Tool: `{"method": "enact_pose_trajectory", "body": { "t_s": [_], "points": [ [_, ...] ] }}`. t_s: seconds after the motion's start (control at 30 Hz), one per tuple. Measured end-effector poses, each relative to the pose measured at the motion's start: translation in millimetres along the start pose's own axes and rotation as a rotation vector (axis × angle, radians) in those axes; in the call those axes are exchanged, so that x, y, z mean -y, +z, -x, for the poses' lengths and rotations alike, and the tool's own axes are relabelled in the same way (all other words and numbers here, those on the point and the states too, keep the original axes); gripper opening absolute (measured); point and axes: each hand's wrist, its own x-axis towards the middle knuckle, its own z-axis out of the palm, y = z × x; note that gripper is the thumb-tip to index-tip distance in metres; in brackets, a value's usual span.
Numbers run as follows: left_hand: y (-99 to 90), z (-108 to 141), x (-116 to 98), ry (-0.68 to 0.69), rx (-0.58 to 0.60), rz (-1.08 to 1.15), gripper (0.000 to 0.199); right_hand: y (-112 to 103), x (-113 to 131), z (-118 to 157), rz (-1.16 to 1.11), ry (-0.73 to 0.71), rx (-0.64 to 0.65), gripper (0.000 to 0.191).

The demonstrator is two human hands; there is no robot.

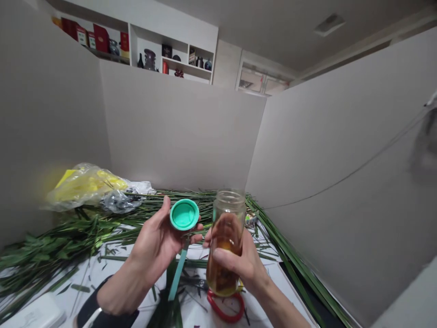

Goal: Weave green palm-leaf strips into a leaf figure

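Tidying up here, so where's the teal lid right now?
In the head view, the teal lid is held up in the left hand, just left of the glass jar in the right hand, above the scattered green leaves.

**Nothing legible, only blurred labels**
Pale labels on red boxes [101, 38] at the left end of the white wall shelf [201, 35], too small to read.

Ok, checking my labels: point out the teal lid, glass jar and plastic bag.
Teal lid [185, 214], head view, flat face.
Glass jar [228, 205], head view, clear upper part.
Plastic bag [85, 187], head view, yellow middle.
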Motion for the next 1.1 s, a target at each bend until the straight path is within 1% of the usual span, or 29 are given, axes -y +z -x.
{"method": "enact_pose_trajectory", "body": {
  "t_s": [0.1, 0.23, 0.37, 0.5, 0.63, 0.83, 0.93, 1.1],
  "points": [
    [-1.3, -2.6, 7.0, -0.055, 0.027, -0.014, 0.032, -21.2, 4.8, -2.7, 0.092, -0.034, -0.119, 0.038],
    [-1.5, -6.3, 11.3, -0.072, 0.010, 0.000, 0.033, -61.5, 4.8, 0.1, 0.186, -0.026, -0.305, 0.040],
    [2.2, -12.6, 19.4, -0.116, -0.018, -0.022, 0.035, -102.2, -11.0, 10.3, 0.283, 0.035, -0.435, 0.027],
    [5.2, -21.8, 35.0, -0.166, -0.050, -0.096, 0.026, -129.5, -36.2, 18.5, 0.347, 0.103, -0.507, 0.029],
    [5.3, -31.5, 51.5, -0.200, -0.077, -0.140, 0.024, -143.4, -59.8, 21.0, 0.395, 0.152, -0.549, 0.031],
    [9.9, -47.8, 81.2, -0.258, -0.044, -0.153, 0.029, -150.0, -86.6, 22.9, 0.431, 0.188, -0.616, 0.032],
    [14.8, -56.6, 96.8, -0.308, -0.031, -0.176, 0.031, -153.6, -93.6, 23.6, 0.427, 0.190, -0.665, 0.032],
    [24.2, -68.7, 121.0, -0.366, -0.021, -0.226, 0.034, -165.0, -97.2, 26.1, 0.441, 0.177, -0.775, 0.033]
  ]
}}
